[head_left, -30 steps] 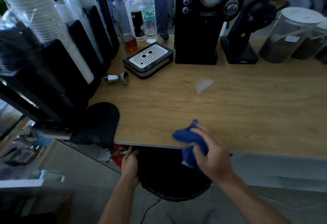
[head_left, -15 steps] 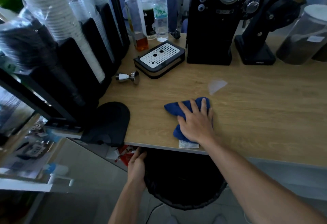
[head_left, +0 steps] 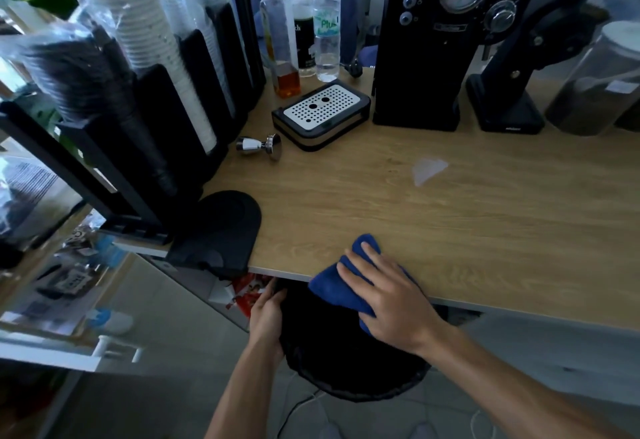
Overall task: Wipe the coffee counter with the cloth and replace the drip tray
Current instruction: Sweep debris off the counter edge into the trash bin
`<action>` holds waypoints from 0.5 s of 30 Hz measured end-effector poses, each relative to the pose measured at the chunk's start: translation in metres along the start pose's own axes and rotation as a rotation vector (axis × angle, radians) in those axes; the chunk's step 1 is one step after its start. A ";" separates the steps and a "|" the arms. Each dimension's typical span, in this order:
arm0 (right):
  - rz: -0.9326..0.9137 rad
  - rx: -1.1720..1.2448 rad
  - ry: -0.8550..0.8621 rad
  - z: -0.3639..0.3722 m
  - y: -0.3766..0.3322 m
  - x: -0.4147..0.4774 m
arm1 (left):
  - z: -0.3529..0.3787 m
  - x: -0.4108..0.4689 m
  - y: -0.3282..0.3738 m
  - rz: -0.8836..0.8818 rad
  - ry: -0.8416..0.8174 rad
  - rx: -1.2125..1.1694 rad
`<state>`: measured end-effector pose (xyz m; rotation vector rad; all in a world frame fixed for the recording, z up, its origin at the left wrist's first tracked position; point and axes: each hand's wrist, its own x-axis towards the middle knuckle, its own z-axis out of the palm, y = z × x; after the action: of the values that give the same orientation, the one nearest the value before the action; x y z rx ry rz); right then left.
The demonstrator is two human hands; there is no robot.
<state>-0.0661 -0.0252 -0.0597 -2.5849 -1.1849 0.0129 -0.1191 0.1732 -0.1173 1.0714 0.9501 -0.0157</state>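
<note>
A pale wooden tabletop (head_left: 485, 230) runs along a cluttered coffee corner, with a black machine (head_left: 433, 57) standing at its back. The cloth (head_left: 332, 286), blue and bunched, lies well in front of the machine at the near edge, part of it hanging over the lip. The right hand (head_left: 391, 300) presses it down with the fingers spread flat on top.

Half a second ago that hand and cloth were further in, close to the pale mark (head_left: 427, 170) that sits in front of the machine. They have since drawn back to the edge. A second ago the cloth was also at this edge, so this reads as one stroke out and back. Below the edge, in front of the machine and under the tabletop, the left hand (head_left: 268, 314) still grips the rim of a black bin (head_left: 346, 362), which has not moved. I take it that the bin is held there to catch whatever the cloth drags off.

The mark looks unchanged, so wiping seems only part done. The tray (head_left: 322, 113) still sits just left of the machine, skewed and out of its slot, with a tamper (head_left: 259, 146) lying on its side further left. Replacing the tray is not yet begun.
</note>
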 end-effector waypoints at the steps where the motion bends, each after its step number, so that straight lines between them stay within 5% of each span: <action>1: -0.016 0.085 0.014 0.000 -0.003 -0.006 | 0.000 0.000 0.000 0.004 0.009 -0.002; 4: 0.094 0.417 0.112 -0.006 -0.008 -0.014 | -0.001 0.001 0.000 0.009 0.029 -0.023; 8: 0.405 0.491 0.367 -0.015 0.005 0.013 | -0.003 0.000 0.003 -0.003 0.024 -0.074; 15: 0.688 0.088 0.122 -0.011 0.014 0.084 | -0.015 -0.002 0.003 -0.036 0.037 -0.107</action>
<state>0.0013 0.0252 -0.0435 -2.7281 -0.2094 0.0502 -0.1289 0.1854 -0.1157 0.9590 0.9926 0.0251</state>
